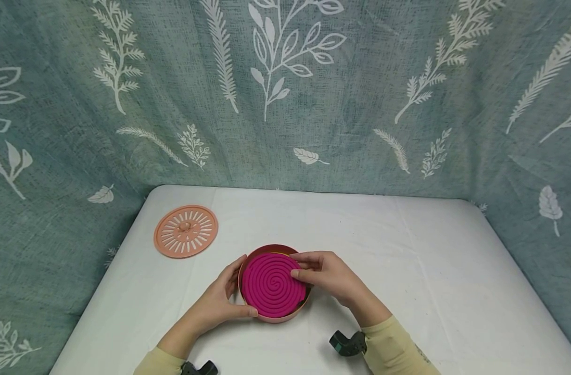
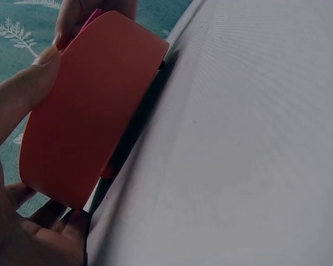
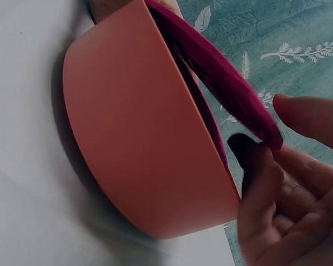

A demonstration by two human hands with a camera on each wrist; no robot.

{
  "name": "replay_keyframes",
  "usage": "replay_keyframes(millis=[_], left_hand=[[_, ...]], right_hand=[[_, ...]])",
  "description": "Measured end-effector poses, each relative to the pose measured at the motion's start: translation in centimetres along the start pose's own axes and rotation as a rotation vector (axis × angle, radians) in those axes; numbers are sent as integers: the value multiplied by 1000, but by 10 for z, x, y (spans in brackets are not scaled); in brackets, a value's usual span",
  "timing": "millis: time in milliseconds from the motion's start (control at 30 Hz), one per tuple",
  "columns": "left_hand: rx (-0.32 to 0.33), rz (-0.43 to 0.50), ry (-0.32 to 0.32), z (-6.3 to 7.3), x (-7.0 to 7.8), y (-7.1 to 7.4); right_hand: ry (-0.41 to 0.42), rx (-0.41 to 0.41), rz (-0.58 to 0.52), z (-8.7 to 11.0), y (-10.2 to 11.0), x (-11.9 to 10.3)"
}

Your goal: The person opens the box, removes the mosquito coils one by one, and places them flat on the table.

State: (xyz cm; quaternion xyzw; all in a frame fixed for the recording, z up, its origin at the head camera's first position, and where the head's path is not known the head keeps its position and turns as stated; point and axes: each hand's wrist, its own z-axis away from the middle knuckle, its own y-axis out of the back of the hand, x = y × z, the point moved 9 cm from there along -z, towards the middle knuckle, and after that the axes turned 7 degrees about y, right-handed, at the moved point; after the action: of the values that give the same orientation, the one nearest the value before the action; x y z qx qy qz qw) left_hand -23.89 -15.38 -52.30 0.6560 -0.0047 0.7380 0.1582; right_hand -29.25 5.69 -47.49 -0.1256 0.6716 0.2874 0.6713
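A magenta spiral mosquito coil [image 1: 274, 284] lies tilted at the mouth of a round salmon-coloured holder [image 3: 133, 127] in the middle of the table. My left hand [image 1: 219, 302] grips the holder's left side, thumb at the near rim. My right hand [image 1: 332, 273] pinches the coil's right edge between thumb and fingers. In the right wrist view that edge stands raised above the rim, while the far side dips into the holder. More magenta shows just inside the rim below it; what it belongs to is mostly hidden. The holder's wall fills much of the left wrist view.
A round salmon slotted lid [image 1: 186, 232] with a central knob lies at the back left, apart from the holder. White cloth [image 1: 383, 250] covers the table. A green leaf-patterned curtain [image 1: 285, 140] hangs behind and at both sides.
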Motion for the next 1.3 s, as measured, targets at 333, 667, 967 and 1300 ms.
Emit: replay_keyframes(millis=[333,667,967,1300], left_hand=[[1,-2,3,0,0,0],[4,-4,18,0,2,0],[2,-16,19,1,3,0],[-3,-9,18,1,3,0]], right_hand=[[-35,-34,35,2,0,2],[-64,-28,49,1,1,9],[-50,-1,-14,0,2,13],[-23,11,-17,2,3,4]])
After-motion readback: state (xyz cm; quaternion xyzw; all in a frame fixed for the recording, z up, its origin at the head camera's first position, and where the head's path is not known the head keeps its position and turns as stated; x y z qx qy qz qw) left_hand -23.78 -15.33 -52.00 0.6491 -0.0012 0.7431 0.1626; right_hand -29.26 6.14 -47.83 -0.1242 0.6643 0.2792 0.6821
